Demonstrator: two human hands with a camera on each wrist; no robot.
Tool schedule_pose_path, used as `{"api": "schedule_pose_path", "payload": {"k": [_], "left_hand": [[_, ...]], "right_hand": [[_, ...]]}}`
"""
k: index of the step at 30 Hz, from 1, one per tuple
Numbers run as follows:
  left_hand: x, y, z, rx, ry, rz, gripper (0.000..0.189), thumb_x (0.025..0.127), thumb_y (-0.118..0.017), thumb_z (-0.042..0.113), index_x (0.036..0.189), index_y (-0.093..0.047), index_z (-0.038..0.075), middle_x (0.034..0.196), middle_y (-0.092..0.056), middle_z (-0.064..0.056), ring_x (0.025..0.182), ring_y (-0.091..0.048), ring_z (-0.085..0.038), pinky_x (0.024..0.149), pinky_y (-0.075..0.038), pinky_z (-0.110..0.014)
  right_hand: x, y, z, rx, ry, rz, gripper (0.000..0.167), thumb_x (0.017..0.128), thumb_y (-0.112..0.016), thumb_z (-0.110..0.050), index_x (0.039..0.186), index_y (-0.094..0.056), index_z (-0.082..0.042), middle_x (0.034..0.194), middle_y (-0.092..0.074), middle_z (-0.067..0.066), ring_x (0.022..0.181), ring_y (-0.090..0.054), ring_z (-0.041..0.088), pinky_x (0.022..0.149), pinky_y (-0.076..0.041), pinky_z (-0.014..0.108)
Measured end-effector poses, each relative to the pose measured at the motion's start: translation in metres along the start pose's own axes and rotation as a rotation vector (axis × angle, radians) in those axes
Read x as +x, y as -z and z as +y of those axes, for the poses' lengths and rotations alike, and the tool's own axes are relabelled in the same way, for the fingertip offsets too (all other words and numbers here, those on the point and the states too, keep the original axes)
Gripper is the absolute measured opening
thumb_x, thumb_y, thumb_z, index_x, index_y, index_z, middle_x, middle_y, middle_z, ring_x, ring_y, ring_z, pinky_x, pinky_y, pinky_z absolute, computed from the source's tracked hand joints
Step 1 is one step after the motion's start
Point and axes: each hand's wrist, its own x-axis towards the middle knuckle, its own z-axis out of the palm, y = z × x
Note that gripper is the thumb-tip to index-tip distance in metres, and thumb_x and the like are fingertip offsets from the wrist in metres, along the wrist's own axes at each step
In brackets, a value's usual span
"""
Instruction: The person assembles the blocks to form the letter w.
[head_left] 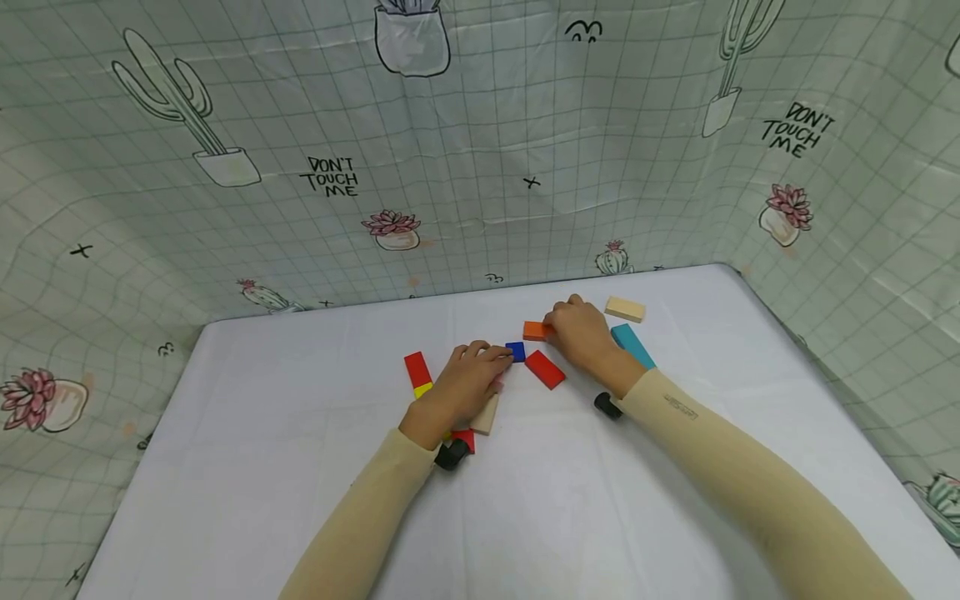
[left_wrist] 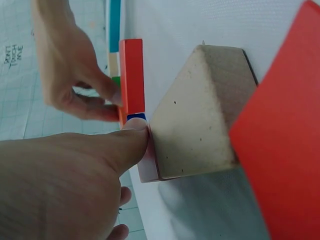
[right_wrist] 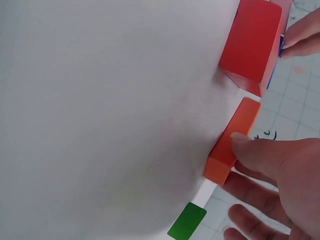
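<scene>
In the head view my left hand (head_left: 468, 383) is left of centre, its thumb and fingertips pinching a small blue block (head_left: 515, 352). A pinkish block (left_wrist: 148, 165) shows beneath that thumb in the left wrist view. My right hand (head_left: 581, 333) pinches an orange block (right_wrist: 232, 142) between thumb and fingers, close over the table. Between the hands lies a red block (head_left: 545, 370), slanted, near the blue one. Beside the right fingers is a green block (right_wrist: 187, 221), hidden from the head camera. A plain wooden block (head_left: 486, 415) lies partly under my left hand.
Left of my left hand lie a red block (head_left: 417, 369) and a yellow block (head_left: 423, 389). Another red block (head_left: 468, 442) is by the left wrist. Past my right hand are a pale wooden block (head_left: 625, 309) and a teal block (head_left: 632, 346). Patterned cloth (head_left: 480, 150) hangs behind the white table (head_left: 300, 400).
</scene>
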Motion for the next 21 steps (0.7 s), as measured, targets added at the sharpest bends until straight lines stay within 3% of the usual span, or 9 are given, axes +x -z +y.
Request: {"api": "schedule_pose_path", "payload": {"k": [13,21], "left_hand": [[-0.001,0.0,0.001,-0.019,-0.011,0.017,0.051,0.107,-0.064,0.027,0.156,-0.055,0.016,0.16,-0.052,-0.004,0.15,-0.041,-0.029,0.125,-0.033,-0.051],[-0.002,0.0,0.001,-0.047,-0.013,0.026,0.051,0.106,-0.065,0.026,0.155,-0.055,0.016,0.16,-0.052,-0.005,0.151,-0.04,-0.03,0.125,-0.033,-0.052]], "right_hand": [[-0.033,0.005,0.0,-0.026,-0.108,0.035,0.019,0.093,-0.081,-0.011,0.106,-0.08,0.003,0.102,-0.077,0.019,0.095,-0.062,0.036,0.082,-0.055,0.047],[-0.055,0.004,0.0,-0.062,-0.146,0.048,0.014,0.093,-0.079,-0.009,0.101,-0.08,0.002,0.094,-0.075,0.018,0.094,-0.061,0.036,0.085,-0.052,0.05]]}}
